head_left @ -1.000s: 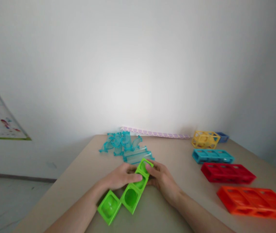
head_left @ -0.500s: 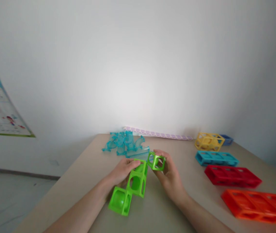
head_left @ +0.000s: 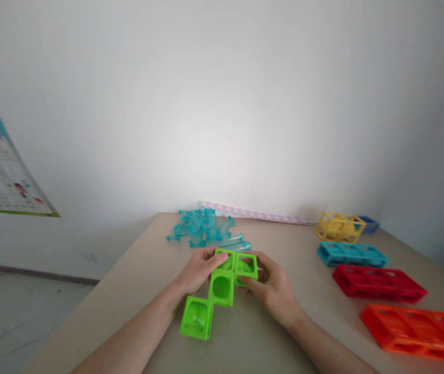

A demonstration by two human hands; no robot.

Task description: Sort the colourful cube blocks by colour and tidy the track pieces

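Between my hands is a group of green hollow cube blocks (head_left: 221,288). My left hand (head_left: 196,272) is closed on the upper cube of the joined green piece, thumb on its top edge. One more green cube (head_left: 196,318) sticks out at the lower left, meeting the middle cube at its corner. My right hand (head_left: 272,283) grips a single green cube (head_left: 246,265) between thumb and fingers. That cube sits flush against the right side of the upper cube; whether they are locked together I cannot tell.
Translucent teal track pieces (head_left: 202,226) lie heaped at the table's back. A purple patterned strip (head_left: 257,214) runs along the wall. On the right lie yellow (head_left: 340,227), blue (head_left: 368,225), teal (head_left: 352,254), red (head_left: 378,283) and orange (head_left: 417,331) block pieces.
My right hand has brought its single green cube left and down against the upper cube of the piece in my left hand. The gap between them has closed, and the cubes' openings now face up.
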